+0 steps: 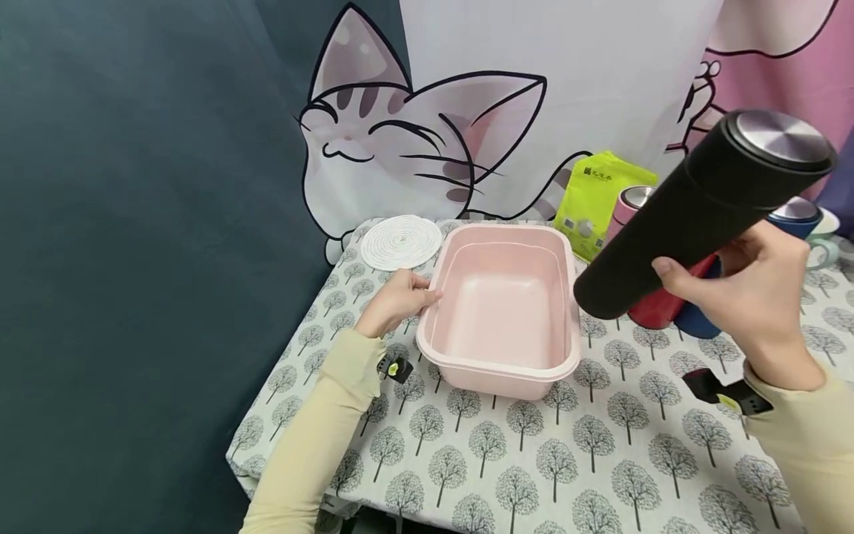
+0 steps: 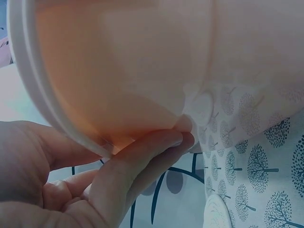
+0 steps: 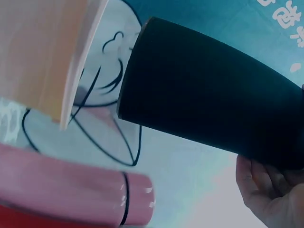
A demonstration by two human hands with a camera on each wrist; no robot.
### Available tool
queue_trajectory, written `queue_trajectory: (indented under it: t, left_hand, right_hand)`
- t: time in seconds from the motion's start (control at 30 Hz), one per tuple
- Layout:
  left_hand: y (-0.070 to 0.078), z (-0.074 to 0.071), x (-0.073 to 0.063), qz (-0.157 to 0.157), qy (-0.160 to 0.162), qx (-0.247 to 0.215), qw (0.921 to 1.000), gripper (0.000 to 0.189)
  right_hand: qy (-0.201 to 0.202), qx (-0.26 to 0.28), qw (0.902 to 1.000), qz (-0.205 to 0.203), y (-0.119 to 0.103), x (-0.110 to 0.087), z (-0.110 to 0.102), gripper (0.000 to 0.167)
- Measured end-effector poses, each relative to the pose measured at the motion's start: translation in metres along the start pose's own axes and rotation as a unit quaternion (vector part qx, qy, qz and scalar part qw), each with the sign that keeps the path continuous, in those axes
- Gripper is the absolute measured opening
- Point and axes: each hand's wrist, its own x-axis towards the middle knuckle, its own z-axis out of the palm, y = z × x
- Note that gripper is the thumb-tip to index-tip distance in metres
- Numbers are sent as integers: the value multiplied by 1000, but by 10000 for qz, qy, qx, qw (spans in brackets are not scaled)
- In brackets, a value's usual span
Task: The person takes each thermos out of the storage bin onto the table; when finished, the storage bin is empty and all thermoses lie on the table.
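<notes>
A pink plastic basin [image 1: 500, 368], with nothing inside, stands on the table. My left hand [image 1: 400, 300] pinches its left rim, thumb on one side and fingers against the outer wall in the left wrist view. My right hand [image 1: 760, 293] grips a black thermos [image 1: 694, 215] with a silver-topped lid, held tilted in the air right of the basin, its base lower and toward the basin's right rim. In the right wrist view the thermos [image 3: 204, 95] is apart from the basin's edge [image 3: 71, 85], and the fingers curl around its far part.
Behind the black thermos stand a pink thermos [image 1: 620, 215], a red bottle [image 1: 657, 308] and a blue one [image 1: 697, 319], partly hidden. A lime-green bag [image 1: 594, 200] leans at the back. A pale green cup [image 1: 826, 252] is far right. A round white woven mat [image 1: 400, 243] lies back left.
</notes>
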Motion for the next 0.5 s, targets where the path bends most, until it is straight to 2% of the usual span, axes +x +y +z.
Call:
queue_trajectory:
  t: [0.23, 0.5]
  left_hand:
    - [0, -1, -4, 87, 37, 90, 9999, 25]
    - [2, 1, -1, 78, 26, 56, 10000, 27]
  right_hand:
    - [341, -914, 9951, 175, 9, -16, -22, 50]
    - [505, -1531, 9866, 257, 26, -33, -41, 44]
